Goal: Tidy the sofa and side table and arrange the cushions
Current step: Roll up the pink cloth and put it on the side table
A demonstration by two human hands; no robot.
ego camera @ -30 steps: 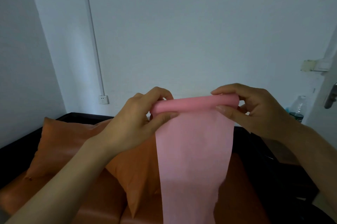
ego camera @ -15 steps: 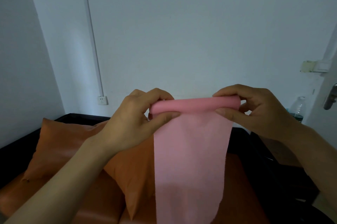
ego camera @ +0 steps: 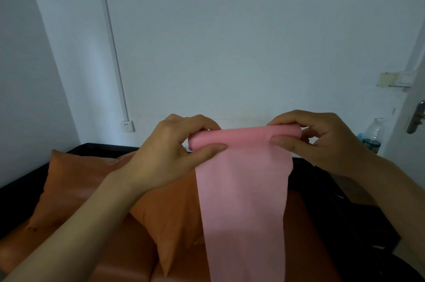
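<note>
Holding a pink cloth (ego camera: pixel 243 201) up at the middle of the frame, both hands are clamped on its rolled top edge: the left hand (ego camera: pixel 174 150) pinches the roll's left end between thumb and curled fingers, and the right hand (ego camera: pixel 322 141) pinches the right end the same way, the two hands apart by the width of the strip. Below the roll the cloth hangs straight down as a flat band and runs out past the bottom edge of the frame.

It looks thin, light and limp (it drapes with no stiffness of its own and seems faintly see-through near the bottom), so it will likely sag wherever it is not supported. The sensible hold is the one in use, at the two ends of the roll, keeping the edge taut so that the winding stays even; a grip at one end alone would probably let the roll skew or unwind.

Behind it, in the lower left, orange cushions (ego camera: pixel 76 180) lean on the sofa (ego camera: pixel 128 256). A plastic bottle (ego camera: pixel 373 133) stands at the right edge, near a door handle (ego camera: pixel 416 117).
</note>
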